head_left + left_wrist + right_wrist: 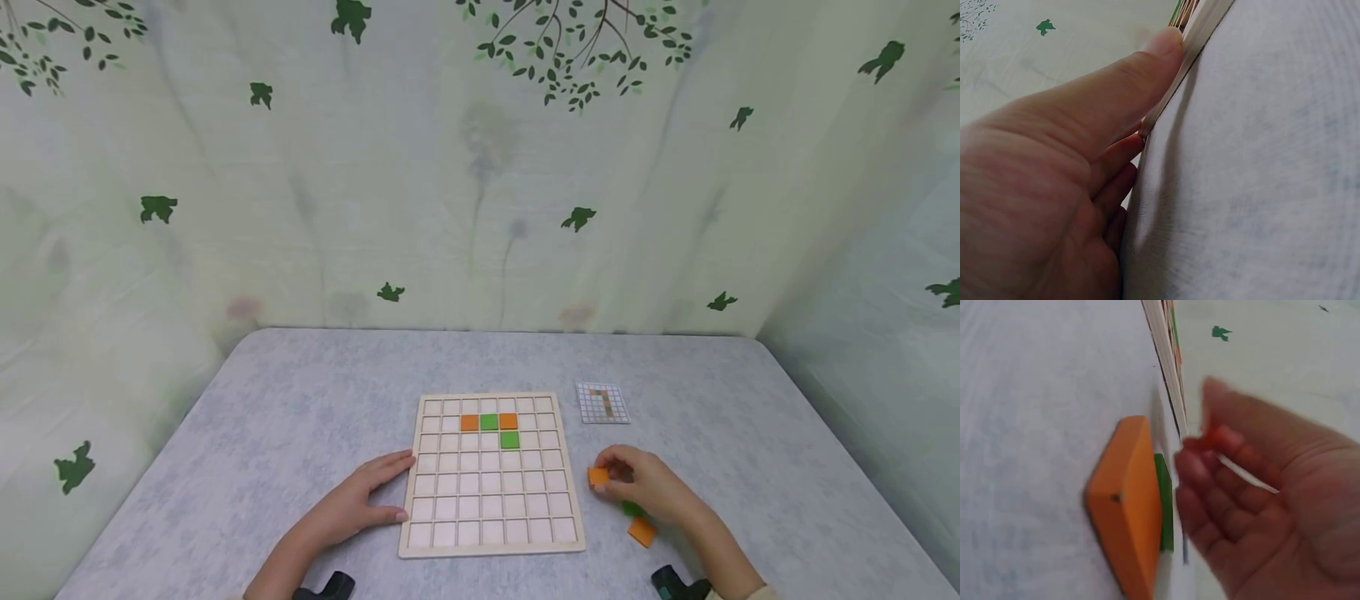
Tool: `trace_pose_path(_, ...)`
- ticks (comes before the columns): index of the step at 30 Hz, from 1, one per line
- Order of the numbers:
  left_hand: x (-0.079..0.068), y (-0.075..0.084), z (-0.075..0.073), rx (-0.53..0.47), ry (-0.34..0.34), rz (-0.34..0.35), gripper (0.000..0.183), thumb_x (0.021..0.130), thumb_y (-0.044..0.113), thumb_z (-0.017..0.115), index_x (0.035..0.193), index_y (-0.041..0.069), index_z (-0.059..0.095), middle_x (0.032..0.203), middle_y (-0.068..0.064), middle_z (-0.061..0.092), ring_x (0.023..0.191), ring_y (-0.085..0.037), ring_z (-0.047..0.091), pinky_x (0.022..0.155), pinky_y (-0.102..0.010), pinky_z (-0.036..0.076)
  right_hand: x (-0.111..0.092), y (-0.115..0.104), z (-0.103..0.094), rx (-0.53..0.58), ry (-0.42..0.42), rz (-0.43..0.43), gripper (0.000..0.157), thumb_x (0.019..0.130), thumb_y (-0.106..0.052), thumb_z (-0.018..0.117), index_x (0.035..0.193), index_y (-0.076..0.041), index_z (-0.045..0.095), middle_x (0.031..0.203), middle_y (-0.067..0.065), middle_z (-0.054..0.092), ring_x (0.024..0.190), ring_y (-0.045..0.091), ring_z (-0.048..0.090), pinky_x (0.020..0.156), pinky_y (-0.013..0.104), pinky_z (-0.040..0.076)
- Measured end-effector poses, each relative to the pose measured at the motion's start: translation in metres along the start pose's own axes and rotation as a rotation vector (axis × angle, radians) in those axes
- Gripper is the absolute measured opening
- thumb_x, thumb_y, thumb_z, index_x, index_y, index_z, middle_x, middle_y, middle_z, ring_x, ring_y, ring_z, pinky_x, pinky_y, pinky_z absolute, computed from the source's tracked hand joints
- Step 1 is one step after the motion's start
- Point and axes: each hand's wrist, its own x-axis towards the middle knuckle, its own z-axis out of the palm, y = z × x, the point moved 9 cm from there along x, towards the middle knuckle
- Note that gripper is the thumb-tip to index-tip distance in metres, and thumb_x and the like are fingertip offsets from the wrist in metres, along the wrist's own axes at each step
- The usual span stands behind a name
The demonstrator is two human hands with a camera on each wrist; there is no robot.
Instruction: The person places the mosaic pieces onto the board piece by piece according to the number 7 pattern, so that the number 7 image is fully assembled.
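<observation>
A pale wooden grid board [448, 508] lies on the table. In its upper rows sit orange and green square tiles, among them a green tile [510, 439] just below an orange tile [507, 421]. My left hand [351, 498] rests against the board's left edge, thumb and fingertips touching it with fingers fairly straight. To the right of the board, my right hand [651, 483] pinches an orange tile [597, 476] between thumb and fingers. Beneath that hand lie a green tile [632, 507], partly hidden, and another orange tile [1125, 500] on the table.
A small card [603, 403] printed with a grid and a coloured pattern lies beyond my right hand, near the board's upper right corner. The grey table [315, 375] ends at a pale curtain [420, 167] with leaf prints behind and at the sides.
</observation>
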Motion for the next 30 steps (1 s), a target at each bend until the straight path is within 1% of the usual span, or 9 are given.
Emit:
trace_pose_path(4, 0.000, -0.001, 0.000, -0.006, -0.001, -0.009, 0.077, 0.073, 0.044, 0.068, 0.137, 0.012, 0.039, 0.141, -0.010, 0.032, 0.128, -0.038, 0.023, 0.098, -0.058, 0.020, 0.001, -0.024, 0.000, 0.042, 0.037, -0.053, 0.033, 0.078, -0.036, 0.068, 0.100, -0.012, 0.062, 0.092, -0.004, 0.059, 0.079, 0.014, 0.053, 0.068, 0.027, 0.047)
trace_pose_path(7, 0.000, -0.001, -0.001, -0.008, 0.002, -0.008, 0.077, 0.073, 0.044, 0.068, 0.137, 0.012, 0.040, 0.141, -0.010, 0.033, 0.128, -0.038, 0.023, 0.098, -0.058, 0.020, 0.005, -0.046, 0.004, 0.061, 0.051, -0.127, 0.031, 0.079, -0.034, 0.067, 0.100, -0.012, 0.063, 0.093, -0.005, 0.060, 0.079, 0.012, 0.054, 0.069, 0.027, 0.048)
trace_pose_path(11, 0.000, -0.001, -0.001, -0.004, 0.004, -0.001, 0.078, 0.073, 0.045, 0.068, 0.137, 0.011, 0.040, 0.141, -0.010, 0.033, 0.128, -0.037, 0.024, 0.098, -0.058, 0.021, 0.013, -0.074, 0.014, 0.071, 0.072, -0.236, 0.028, 0.081, -0.034, 0.066, 0.101, -0.015, 0.064, 0.094, -0.007, 0.059, 0.080, 0.009, 0.054, 0.071, 0.028, 0.048)
trace_pose_path(13, 0.000, -0.001, -0.001, -0.003, 0.002, 0.002, 0.078, 0.073, 0.045, 0.068, 0.137, 0.010, 0.040, 0.141, -0.010, 0.033, 0.128, -0.037, 0.024, 0.098, -0.058, 0.021, 0.018, -0.083, 0.020, 0.078, 0.088, -0.274, 0.027, 0.081, -0.033, 0.065, 0.102, -0.015, 0.064, 0.094, -0.008, 0.059, 0.081, 0.009, 0.054, 0.072, 0.029, 0.048)
trace_pose_path(15, 0.000, 0.000, -0.001, 0.002, 0.001, 0.000, 0.078, 0.073, 0.045, 0.068, 0.137, 0.010, 0.040, 0.141, -0.010, 0.033, 0.128, -0.037, 0.024, 0.098, -0.058, 0.021, 0.024, -0.090, 0.027, 0.079, 0.106, -0.309, 0.027, 0.082, -0.028, 0.066, 0.104, -0.012, 0.064, 0.096, -0.007, 0.059, 0.082, 0.009, 0.055, 0.072, 0.028, 0.049)
trace_pose_path(19, 0.001, 0.000, -0.001, 0.006, 0.002, -0.010, 0.078, 0.073, 0.045, 0.068, 0.137, 0.010, 0.040, 0.141, -0.010, 0.033, 0.128, -0.037, 0.024, 0.098, -0.057, 0.020, 0.036, -0.091, 0.040, 0.078, 0.140, -0.337, 0.028, 0.082, -0.014, 0.067, 0.107, -0.003, 0.063, 0.099, -0.001, 0.061, 0.082, 0.010, 0.057, 0.072, 0.026, 0.049)
trace_pose_path(21, 0.002, 0.001, -0.001, 0.006, 0.004, -0.010, 0.078, 0.073, 0.045, 0.068, 0.137, 0.010, 0.040, 0.140, -0.010, 0.034, 0.128, -0.037, 0.024, 0.098, -0.057, 0.021, 0.042, -0.088, 0.046, 0.068, 0.154, -0.328, 0.028, 0.081, -0.012, 0.067, 0.107, -0.002, 0.063, 0.099, 0.000, 0.061, 0.082, 0.010, 0.058, 0.071, 0.024, 0.049)
trace_pose_path(25, 0.000, 0.002, -0.001, 0.008, 0.007, 0.002, 0.078, 0.073, 0.045, 0.068, 0.136, 0.008, 0.040, 0.140, -0.011, 0.034, 0.128, -0.037, 0.024, 0.098, -0.057, 0.021, 0.051, -0.080, 0.056, 0.002, 0.168, -0.298, 0.025, 0.081, -0.016, 0.067, 0.104, -0.006, 0.064, 0.096, -0.003, 0.060, 0.081, 0.007, 0.054, 0.068, 0.021, 0.048)
trace_pose_path(30, -0.001, 0.001, -0.001, 0.002, 0.013, 0.014, 0.078, 0.073, 0.044, 0.068, 0.136, 0.008, 0.040, 0.140, -0.011, 0.034, 0.128, -0.038, 0.024, 0.098, -0.058, 0.021, 0.056, -0.076, 0.063, -0.050, 0.178, -0.277, 0.020, 0.080, -0.015, 0.069, 0.099, -0.009, 0.066, 0.093, -0.005, 0.056, 0.079, 0.007, 0.049, 0.067, 0.022, 0.045)
